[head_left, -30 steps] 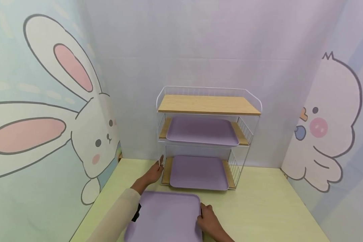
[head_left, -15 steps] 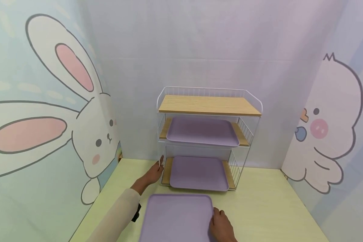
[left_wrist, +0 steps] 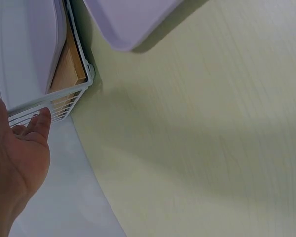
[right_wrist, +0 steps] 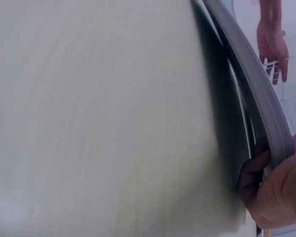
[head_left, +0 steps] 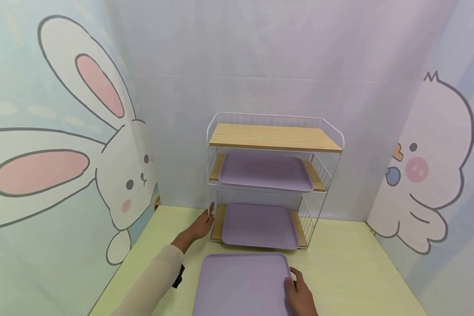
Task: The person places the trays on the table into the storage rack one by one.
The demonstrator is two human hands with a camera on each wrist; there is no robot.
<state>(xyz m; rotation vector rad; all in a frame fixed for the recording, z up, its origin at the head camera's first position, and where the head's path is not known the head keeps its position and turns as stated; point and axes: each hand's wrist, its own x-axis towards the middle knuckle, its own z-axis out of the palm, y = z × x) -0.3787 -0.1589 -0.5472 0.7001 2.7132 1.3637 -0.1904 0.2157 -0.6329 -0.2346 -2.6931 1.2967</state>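
Observation:
A lilac tray [head_left: 241, 281] is held just above the pale green table [head_left: 339, 272], in front of a white wire rack [head_left: 212, 175] with wooden shelves. My right hand [head_left: 298, 292] grips its right rim [right_wrist: 256, 98], fingers curled under the edge [right_wrist: 251, 173]. The left hand [head_left: 201, 224] rests with straight fingers [left_wrist: 42, 121] against the rack's lower left wire side [left_wrist: 54, 103]. A lilac tray [head_left: 265, 171] lies on the middle shelf and another [head_left: 256, 224] on the bottom one. The top shelf [head_left: 274, 137] is bare wood.
Walls with a rabbit picture [head_left: 63, 166] on the left and a chick picture [head_left: 426, 166] on the right close in the table. The rack stands against the back wall. Bare tabletop lies to the right of the rack and tray.
The right hand has slid the held tray to the right and a little toward the rack. The left hand has stayed on the rack's left side.

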